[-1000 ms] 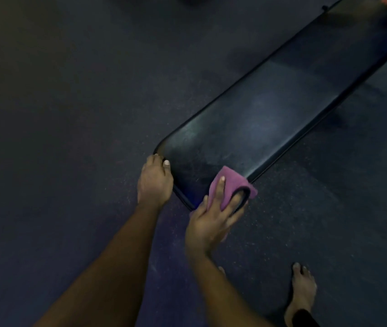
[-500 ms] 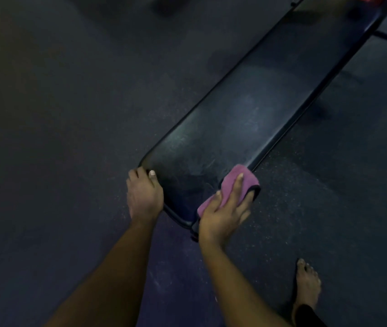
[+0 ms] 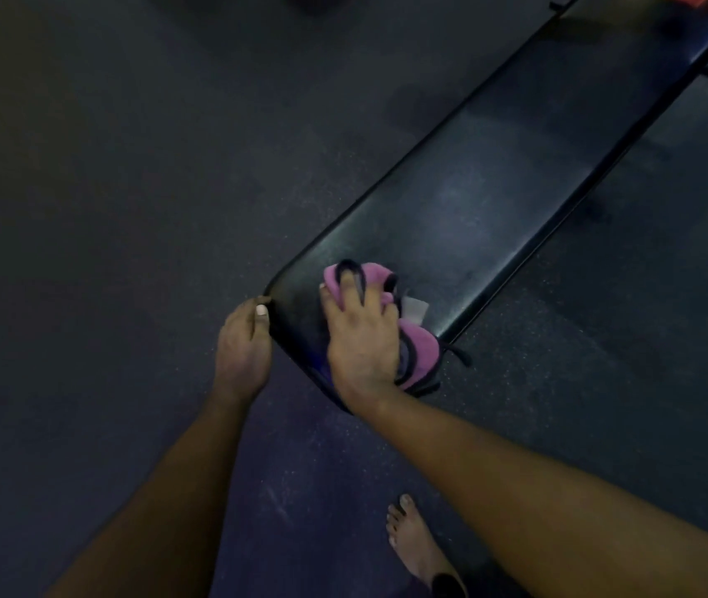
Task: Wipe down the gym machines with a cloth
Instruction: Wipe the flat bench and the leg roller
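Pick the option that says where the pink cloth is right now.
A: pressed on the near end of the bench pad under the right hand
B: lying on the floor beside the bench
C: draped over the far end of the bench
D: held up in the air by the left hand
A: the right hand presses the pink cloth onto the near end of the bench pad, while the left hand holds the pad's corner.

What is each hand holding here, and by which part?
The right hand presses the pink cloth flat on the bench, fingers spread over its middle. The left hand grips the bench's near corner.
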